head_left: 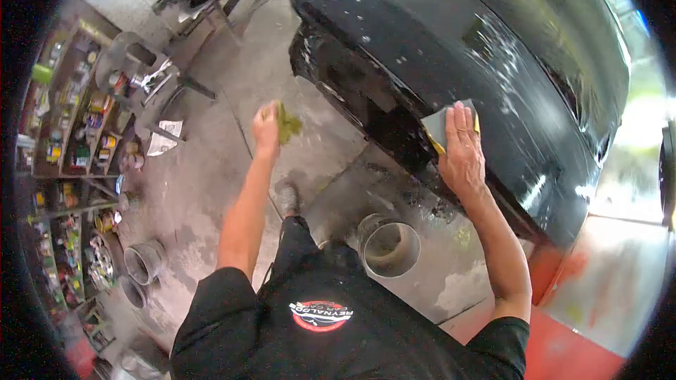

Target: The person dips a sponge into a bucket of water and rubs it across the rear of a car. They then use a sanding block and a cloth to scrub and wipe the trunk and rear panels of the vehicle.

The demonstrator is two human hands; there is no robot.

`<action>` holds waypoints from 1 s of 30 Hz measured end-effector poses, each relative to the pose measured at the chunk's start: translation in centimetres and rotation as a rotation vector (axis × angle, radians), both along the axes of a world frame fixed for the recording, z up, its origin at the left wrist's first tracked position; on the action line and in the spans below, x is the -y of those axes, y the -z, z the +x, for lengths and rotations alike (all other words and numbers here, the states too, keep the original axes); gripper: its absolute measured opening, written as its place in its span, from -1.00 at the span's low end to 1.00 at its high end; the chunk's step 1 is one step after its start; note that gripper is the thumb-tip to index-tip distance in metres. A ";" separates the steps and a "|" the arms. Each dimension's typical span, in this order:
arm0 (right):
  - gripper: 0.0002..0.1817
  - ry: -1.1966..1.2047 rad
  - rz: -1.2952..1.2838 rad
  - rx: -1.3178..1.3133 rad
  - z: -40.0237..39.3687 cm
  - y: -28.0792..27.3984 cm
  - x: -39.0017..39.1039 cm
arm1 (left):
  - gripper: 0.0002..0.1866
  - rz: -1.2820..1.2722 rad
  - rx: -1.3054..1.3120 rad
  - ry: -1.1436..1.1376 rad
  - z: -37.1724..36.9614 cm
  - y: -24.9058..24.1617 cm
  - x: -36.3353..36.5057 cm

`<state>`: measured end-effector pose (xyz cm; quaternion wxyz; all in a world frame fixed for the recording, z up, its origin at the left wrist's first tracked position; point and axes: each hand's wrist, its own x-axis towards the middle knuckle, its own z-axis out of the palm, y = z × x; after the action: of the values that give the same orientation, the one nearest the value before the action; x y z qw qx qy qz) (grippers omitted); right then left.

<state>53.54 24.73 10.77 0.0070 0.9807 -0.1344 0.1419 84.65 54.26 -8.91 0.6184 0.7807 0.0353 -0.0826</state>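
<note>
My left hand (pixel 266 129) is closed around a crumpled yellow-green cloth or sponge (pixel 289 125), held in the air over the floor, away from the car. With fingers stretched and close together, my right hand (pixel 462 146) presses a sheet of sandpaper (pixel 436 128), grey on its upper face with yellow at the edges, flat on the car. Under it lies the dark, wet body panel (pixel 415 42), with white splashes of water on its surface. My palm hides part of the sheet.
A bucket (pixel 389 245) stands on the concrete floor by my feet. Shelves (pixel 70 127) crowded with cans and bottles line the left side. A round stool (pixel 137 63) and more buckets (pixel 144 262) stand near them. Red panels (pixel 563 338) are at lower right.
</note>
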 end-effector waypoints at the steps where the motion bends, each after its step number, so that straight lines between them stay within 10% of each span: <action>1: -0.25 -0.037 -0.009 0.005 2.4 -0.1 -0.5 | -0.65 -0.133 -0.118 -0.010 -1.1 0.4 -2.2; 10: -0.31 -0.226 -0.045 -0.007 23.6 -0.4 -3.1 | -0.69 -0.301 -0.322 -0.212 -1.2 4.4 -18.1; 18: -0.44 -0.286 -0.103 0.052 38.1 -0.8 -3.4 | -0.68 -0.407 -0.364 -0.038 4.8 1.5 -18.3; 30: -0.32 -0.142 0.003 -0.074 24.0 -2.7 -4.2 | -0.69 -0.440 -0.349 0.086 12.5 -1.9 -17.5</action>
<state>77.58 28.96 13.43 0.0002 0.9923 -0.0645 0.1056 97.17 71.79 -7.06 0.7535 0.6023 0.0895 -0.2477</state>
